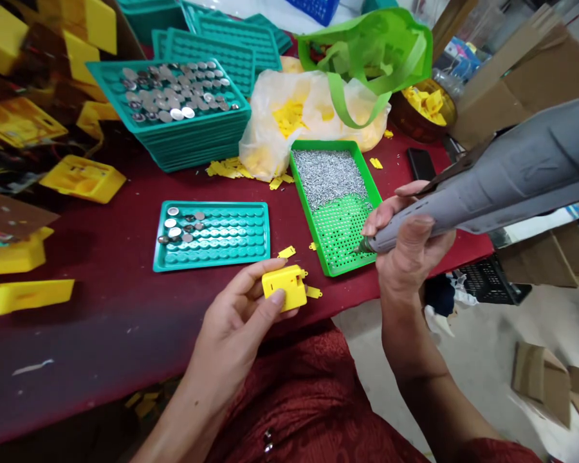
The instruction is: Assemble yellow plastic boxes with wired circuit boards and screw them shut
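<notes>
"Risk w/ the yellow case (284, 286)?"

"Slip, prob. L hand (238, 315) has it clamped near the bench (110, 251) edge, thumb on top, fingers curled behind. Thumb's close to the face, so a bit skidding off could nick it. Loose thumb = case could twist or drop, b/c nothing else visibly supports it."

"And the grey driver (463, 193)?"

"R hand (405, 247) is wrapped round its narrow front end. Bulky body runs up & out to the R, so weight could swing the tip off line. Tip's low over the green tray (338, 241), nr the screws (330, 173); a sideways knock could scatter some. Can't tell if it touches the tray or has a screw on it."

"Other snags?"

"Yellow tab (287, 252) lies just past the case; a careless sweep could shift it. Teal tray (231, 241) w/ discs sits L of that, same risk."

"Pose?"

"Hands apart, each closed on its item. L forearm comes up from lower L, wrist slightly bent; R forearm rises from lower R, driver slanting down-L twd the tray."
</notes>
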`<state>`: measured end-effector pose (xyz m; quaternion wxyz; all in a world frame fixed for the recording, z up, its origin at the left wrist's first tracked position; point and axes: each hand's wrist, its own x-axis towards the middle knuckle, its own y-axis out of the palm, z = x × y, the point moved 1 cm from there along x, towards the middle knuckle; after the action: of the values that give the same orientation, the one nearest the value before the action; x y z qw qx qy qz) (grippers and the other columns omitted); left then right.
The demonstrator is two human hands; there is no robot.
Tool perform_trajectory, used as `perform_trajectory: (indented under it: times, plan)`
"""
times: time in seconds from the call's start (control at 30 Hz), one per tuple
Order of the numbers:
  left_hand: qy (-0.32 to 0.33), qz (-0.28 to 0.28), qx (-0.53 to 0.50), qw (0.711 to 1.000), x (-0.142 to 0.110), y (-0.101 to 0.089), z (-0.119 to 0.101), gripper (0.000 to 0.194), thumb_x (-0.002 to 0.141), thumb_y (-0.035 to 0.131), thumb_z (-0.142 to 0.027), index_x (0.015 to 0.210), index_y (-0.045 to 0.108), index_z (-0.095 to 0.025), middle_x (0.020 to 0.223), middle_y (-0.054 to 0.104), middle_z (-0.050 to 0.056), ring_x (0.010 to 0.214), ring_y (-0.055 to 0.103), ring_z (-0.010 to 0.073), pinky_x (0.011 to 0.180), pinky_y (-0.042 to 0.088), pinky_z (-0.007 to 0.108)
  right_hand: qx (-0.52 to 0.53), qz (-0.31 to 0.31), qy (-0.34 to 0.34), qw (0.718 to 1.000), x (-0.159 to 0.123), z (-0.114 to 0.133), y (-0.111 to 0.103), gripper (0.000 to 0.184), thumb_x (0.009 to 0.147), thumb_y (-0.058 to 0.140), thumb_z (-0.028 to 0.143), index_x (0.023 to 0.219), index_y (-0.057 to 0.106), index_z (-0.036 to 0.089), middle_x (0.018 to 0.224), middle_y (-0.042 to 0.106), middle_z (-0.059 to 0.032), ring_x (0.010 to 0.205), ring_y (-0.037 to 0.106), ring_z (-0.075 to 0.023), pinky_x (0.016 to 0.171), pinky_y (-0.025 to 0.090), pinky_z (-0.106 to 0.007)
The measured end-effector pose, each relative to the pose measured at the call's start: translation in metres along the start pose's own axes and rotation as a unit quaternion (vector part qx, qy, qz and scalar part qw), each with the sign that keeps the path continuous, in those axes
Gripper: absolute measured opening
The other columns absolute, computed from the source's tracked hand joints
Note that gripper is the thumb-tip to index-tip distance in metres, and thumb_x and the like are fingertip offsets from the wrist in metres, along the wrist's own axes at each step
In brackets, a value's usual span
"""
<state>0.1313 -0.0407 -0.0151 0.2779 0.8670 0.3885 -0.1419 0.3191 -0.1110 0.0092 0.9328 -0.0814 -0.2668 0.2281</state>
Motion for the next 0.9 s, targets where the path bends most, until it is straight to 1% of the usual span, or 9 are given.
perform_trajectory:
  times: [0.1,0.13,0.2,0.3,0.4,0.53,0.7,0.77,0.9]
  plan:
    - [-0.012,-0.019,0.004,1.000,-0.0021,0.0018,-0.0043,0.044,0.079,0.076,-0.034,0.119,0.064,-0.020,0.111,0.073,0.007,0.093,0.071,0.0193,0.077,0.060,0.025,-0.094,-0.005,0.020,0.995,-0.0005,-0.0033,-0.0022,0.062,0.085,0.021,0.083,0.112,0.041,0.031,0.071,0.049,-0.0019,0.058,0.061,-0.0225,0.054,0.050,-0.038]
    - [-0.014,-0.021,0.004,1.000,-0.0023,0.0017,-0.0049,0.044,0.079,0.077,-0.034,0.119,0.064,-0.020,0.110,0.073,0.007,0.093,0.071,0.0192,0.077,0.060,0.025,-0.105,-0.008,0.022,0.994,-0.0004,-0.0044,-0.0026,0.064,0.084,0.019,0.083,0.114,0.041,0.031,0.072,0.050,-0.0024,0.059,0.061,-0.0227,0.055,0.051,-0.038]
    - [-0.012,-0.019,0.004,1.000,-0.0017,0.0003,-0.0045,0.044,0.078,0.078,-0.034,0.118,0.065,-0.020,0.108,0.073,0.006,0.091,0.071,0.0190,0.076,0.061,0.026,-0.091,-0.011,0.011,0.996,0.0000,-0.0062,-0.0026,0.062,0.084,0.022,0.083,0.114,0.042,0.033,0.072,0.050,-0.0020,0.058,0.060,-0.0223,0.053,0.051,-0.038]
    - [-0.007,-0.010,0.002,1.000,-0.0001,-0.0017,-0.0027,0.043,0.076,0.079,-0.033,0.116,0.066,-0.021,0.105,0.073,0.005,0.088,0.071,0.0184,0.073,0.061,0.025,-0.036,-0.001,-0.013,0.999,0.0006,-0.0067,-0.0014,0.053,0.086,0.032,0.080,0.109,0.043,0.034,0.070,0.047,-0.0005,0.056,0.056,-0.0213,0.050,0.046,-0.035]
    - [-0.014,-0.021,0.001,1.000,-0.0001,-0.0007,-0.0028,0.042,0.077,0.079,-0.033,0.115,0.066,-0.021,0.106,0.073,0.005,0.088,0.071,0.0188,0.072,0.062,0.026,0.001,0.012,-0.023,1.000,-0.0004,-0.0061,-0.0009,0.049,0.087,0.036,0.076,0.112,0.044,0.034,0.070,0.047,-0.0005,0.057,0.055,-0.0216,0.052,0.044,-0.035]
    - [-0.020,-0.029,0.010,0.999,-0.0016,0.0030,-0.0054,0.044,0.077,0.078,-0.034,0.117,0.066,-0.020,0.110,0.072,0.007,0.092,0.071,0.0211,0.073,0.061,0.028,-0.053,-0.002,-0.003,0.999,-0.0027,-0.0069,-0.0029,0.058,0.089,0.024,0.077,0.123,0.041,0.034,0.076,0.051,-0.0029,0.060,0.056,-0.0219,0.055,0.047,-0.037]
    - [-0.021,-0.035,0.009,0.999,0.0007,0.0000,-0.0043,0.045,0.075,0.080,-0.034,0.116,0.067,-0.021,0.109,0.073,0.006,0.089,0.071,0.0197,0.073,0.061,0.026,-0.134,0.007,0.056,0.989,-0.0038,-0.0048,-0.0045,0.059,0.094,0.011,0.069,0.131,0.037,0.031,0.079,0.053,-0.0045,0.061,0.057,-0.0190,0.059,0.048,-0.034]
    - [-0.019,-0.030,0.005,0.999,0.0027,-0.0026,-0.0028,0.046,0.074,0.081,-0.033,0.116,0.068,-0.021,0.106,0.074,0.006,0.087,0.072,0.0189,0.074,0.061,0.025,-0.124,0.011,0.049,0.991,-0.0045,-0.0029,-0.0042,0.059,0.095,0.012,0.069,0.131,0.037,0.030,0.078,0.053,-0.0042,0.061,0.056,-0.0181,0.059,0.048,-0.032]
    - [-0.022,-0.022,-0.001,1.000,0.0053,-0.0045,-0.0019,0.045,0.075,0.081,-0.034,0.115,0.068,-0.021,0.105,0.075,0.006,0.087,0.072,0.0188,0.076,0.060,0.025,-0.108,0.013,0.023,0.994,-0.0051,-0.0052,-0.0022,0.063,0.089,0.016,0.078,0.124,0.038,0.030,0.076,0.053,-0.0027,0.059,0.055,-0.0173,0.058,0.048,-0.033]
